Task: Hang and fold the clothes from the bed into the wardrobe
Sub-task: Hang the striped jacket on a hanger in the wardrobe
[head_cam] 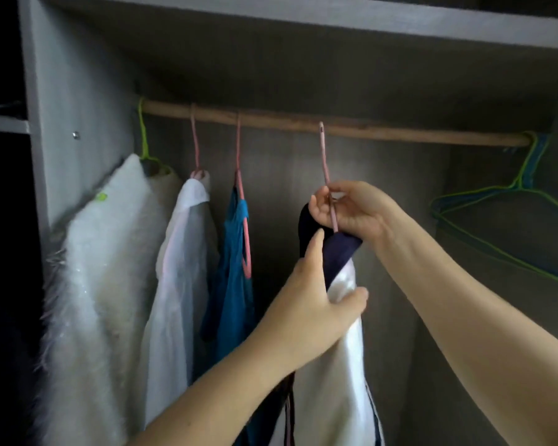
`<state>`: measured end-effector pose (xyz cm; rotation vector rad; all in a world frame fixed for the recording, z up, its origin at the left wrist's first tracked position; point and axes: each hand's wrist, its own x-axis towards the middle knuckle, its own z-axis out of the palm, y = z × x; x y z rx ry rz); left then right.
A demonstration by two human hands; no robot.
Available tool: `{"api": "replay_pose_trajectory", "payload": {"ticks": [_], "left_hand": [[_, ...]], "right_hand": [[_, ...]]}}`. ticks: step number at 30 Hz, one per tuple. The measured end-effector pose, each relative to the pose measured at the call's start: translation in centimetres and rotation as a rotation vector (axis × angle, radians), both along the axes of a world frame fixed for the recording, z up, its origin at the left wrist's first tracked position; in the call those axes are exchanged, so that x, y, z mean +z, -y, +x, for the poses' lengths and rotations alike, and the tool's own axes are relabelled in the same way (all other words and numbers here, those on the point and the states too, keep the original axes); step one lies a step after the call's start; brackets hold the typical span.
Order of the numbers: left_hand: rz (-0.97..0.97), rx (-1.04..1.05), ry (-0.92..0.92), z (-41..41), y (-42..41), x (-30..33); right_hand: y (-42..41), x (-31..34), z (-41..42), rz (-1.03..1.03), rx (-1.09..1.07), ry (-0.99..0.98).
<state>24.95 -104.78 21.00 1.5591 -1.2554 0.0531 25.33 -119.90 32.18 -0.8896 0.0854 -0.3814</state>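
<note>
A wooden rail [384,132] runs across the grey wardrobe. A pink hanger [324,162] has its hook up at the rail, and I cannot tell whether it rests on it. It carries a white garment with a navy collar [342,336]. My right hand [351,209] pinches the hanger's stem just above the collar. My left hand [316,300] grips the garment's white cloth just below the collar. The lower part of the garment runs out of view.
Left along the rail hang a white fluffy coat [100,268] on a green hanger, a white shirt [178,268] and a teal garment [234,284] on pink hangers. Bare green and blue hangers [509,207] hang at the right end. A shelf [335,24] lies above.
</note>
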Motion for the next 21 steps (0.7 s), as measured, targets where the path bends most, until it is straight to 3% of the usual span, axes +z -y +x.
{"api": "replay_pose_trajectory", "payload": {"ticks": [3, 9, 15, 21], "left_hand": [[0.014, 0.121, 0.015, 1.5, 0.6, 4.1], [0.045, 0.300, -0.030, 4.0, 4.0, 8.4], [0.146, 0.385, -0.079, 6.5, 5.6, 6.8], [0.170, 0.420, -0.024, 8.5, 4.5, 5.6]], "right_hand": [[-0.6, 2.7, 2.3, -0.108, 0.020, 0.069], [1.0, 4.2, 7.6, -0.387, -0.317, -0.009], [3.0, 1.6, 10.7, -0.611, -0.437, -0.192], [2.4, 1.1, 11.9, -0.609, -0.404, -0.139]]}}
